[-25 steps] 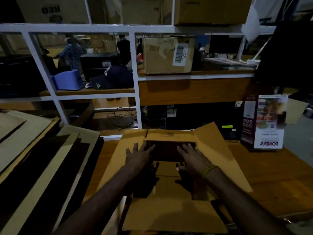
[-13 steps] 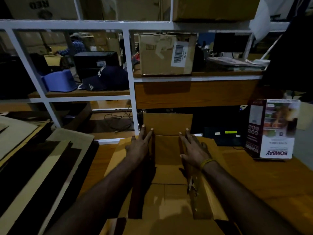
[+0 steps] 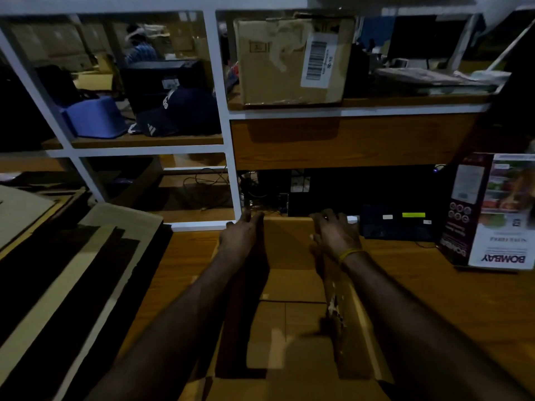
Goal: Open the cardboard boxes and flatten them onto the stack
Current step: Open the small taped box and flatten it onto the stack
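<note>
Pressing cardboard box point(image 3: 289, 308) open on wooden table point(image 3: 434, 299), flaps spread toward viewer, not yet flat; left hand point(image 3: 240, 238) and right hand point(image 3: 335, 238) with fingers straight, laid on far panel top edge, clamping nothing; flattened stack point(image 3: 72, 270) lies left of left hand; judgement: collapse and transfer remain

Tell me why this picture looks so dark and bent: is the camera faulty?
Head view: dim light, so the cardboard box and both forearms sink into shadow; the left hand and right hand look soft, likely motion blur; the wide lens bows the white shelf frame near the edges. Probably no fault.
</note>
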`<state>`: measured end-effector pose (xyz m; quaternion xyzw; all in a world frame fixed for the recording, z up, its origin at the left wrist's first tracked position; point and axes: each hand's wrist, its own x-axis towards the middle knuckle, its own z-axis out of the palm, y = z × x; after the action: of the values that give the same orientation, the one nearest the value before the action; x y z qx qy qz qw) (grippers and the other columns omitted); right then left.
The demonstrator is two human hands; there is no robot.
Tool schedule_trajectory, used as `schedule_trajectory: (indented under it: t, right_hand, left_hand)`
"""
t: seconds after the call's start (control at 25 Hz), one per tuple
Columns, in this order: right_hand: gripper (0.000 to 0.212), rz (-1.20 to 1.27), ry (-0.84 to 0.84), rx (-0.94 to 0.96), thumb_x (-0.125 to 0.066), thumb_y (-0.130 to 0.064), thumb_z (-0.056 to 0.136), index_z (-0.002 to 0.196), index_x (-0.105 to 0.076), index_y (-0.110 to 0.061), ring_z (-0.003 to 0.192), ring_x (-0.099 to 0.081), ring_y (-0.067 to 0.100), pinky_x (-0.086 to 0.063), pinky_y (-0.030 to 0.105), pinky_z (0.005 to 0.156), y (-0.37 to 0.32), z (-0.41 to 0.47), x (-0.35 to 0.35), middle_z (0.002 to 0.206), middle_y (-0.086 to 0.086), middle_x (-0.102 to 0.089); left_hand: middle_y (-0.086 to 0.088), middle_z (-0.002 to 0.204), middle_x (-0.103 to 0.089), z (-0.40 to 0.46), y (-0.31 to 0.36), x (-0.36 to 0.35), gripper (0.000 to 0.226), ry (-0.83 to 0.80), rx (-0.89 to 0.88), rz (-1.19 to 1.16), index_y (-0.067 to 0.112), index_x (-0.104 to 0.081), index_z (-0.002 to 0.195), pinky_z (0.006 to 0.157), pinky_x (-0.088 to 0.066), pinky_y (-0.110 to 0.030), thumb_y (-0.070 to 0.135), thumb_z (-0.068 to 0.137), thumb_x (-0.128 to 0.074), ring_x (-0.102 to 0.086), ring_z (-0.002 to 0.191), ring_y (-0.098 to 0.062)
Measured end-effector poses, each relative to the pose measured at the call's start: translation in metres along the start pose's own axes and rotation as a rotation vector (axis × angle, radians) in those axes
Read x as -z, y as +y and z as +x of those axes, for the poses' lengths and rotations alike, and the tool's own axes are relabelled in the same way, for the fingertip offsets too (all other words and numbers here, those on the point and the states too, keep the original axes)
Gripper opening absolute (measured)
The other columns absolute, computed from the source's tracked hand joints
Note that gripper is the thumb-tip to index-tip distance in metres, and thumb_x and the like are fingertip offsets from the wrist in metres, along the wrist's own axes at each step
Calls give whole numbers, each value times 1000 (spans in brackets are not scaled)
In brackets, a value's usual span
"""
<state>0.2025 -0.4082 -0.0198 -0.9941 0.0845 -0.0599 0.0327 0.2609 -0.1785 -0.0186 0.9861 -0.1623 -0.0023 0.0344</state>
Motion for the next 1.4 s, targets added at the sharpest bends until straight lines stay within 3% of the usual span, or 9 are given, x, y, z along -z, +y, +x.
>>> schedule_trajectory:
  t: [0.16,0.44,0.6,0.72,0.84,1.0,1.12,1.4]
  right_hand:
    - [31,121,61,-14,-50,-32,99,130,-55,-29,122,-47,31,-38,49,97,4,16,-1,133,6,-50]
    - [29,47,60,5,-50,-33,99,126,-58,-29,121,-49,29,-37,45,94,7,28,-8,129,3,-56]
    - [24,166,87,-9,-58,-32,94,117,-62,-30,118,-53,29,-41,45,92,10,33,-12,123,4,-57]
    - [27,324,121,-32,-65,-31,89,116,-63,-29,112,-55,32,-49,48,91,14,32,-15,119,8,-54]
    - [36,374,100,-50,-63,-32,91,128,-61,-29,120,-52,34,-46,49,99,15,27,-14,131,10,-50]
    - [66,280,-50,-44,-60,-43,95,153,-31,-30,150,-14,34,-23,47,118,15,7,-2,164,12,-11]
    - [77,243,-118,-50,-57,-52,94,157,-16,-34,152,-1,33,-15,50,121,11,-26,2,166,9,5]
    - [84,213,-177,-165,-55,-64,90,157,-11,-39,152,5,32,-7,56,121,-9,-116,16,165,5,12]
  left_hand:
    - [-9,148,-35,8,0,5,57,32,-12,6,30,-28,150,76,-51,-46,18,99,-48,-54,116,-41]
    - [-11,133,-50,25,2,2,40,53,-5,-73,22,-44,139,77,-48,-41,19,99,-47,-59,109,-36]
    - [-11,131,-51,27,-2,-5,40,125,-6,-105,24,-45,138,73,-49,-38,19,99,-50,-61,106,-32]
    - [-12,137,-47,25,-6,-6,46,101,-6,-138,32,-39,142,84,-54,-47,27,98,-52,-58,113,-34]
    - [-12,155,-31,21,-9,-3,54,27,-17,-159,37,-28,150,92,-50,-50,37,99,-50,-49,128,-36]
    - [-7,166,-1,10,-16,-3,72,-72,-7,-211,37,-11,156,105,-40,-59,52,97,-50,-28,144,-40]
    - [-8,165,3,-13,-18,-3,75,-101,1,-163,35,-11,156,110,-29,-65,60,95,-47,-13,149,-40]
    - [-9,165,9,-97,-12,4,81,-157,45,-202,35,-1,157,116,-17,-63,67,94,-40,-2,150,-39]
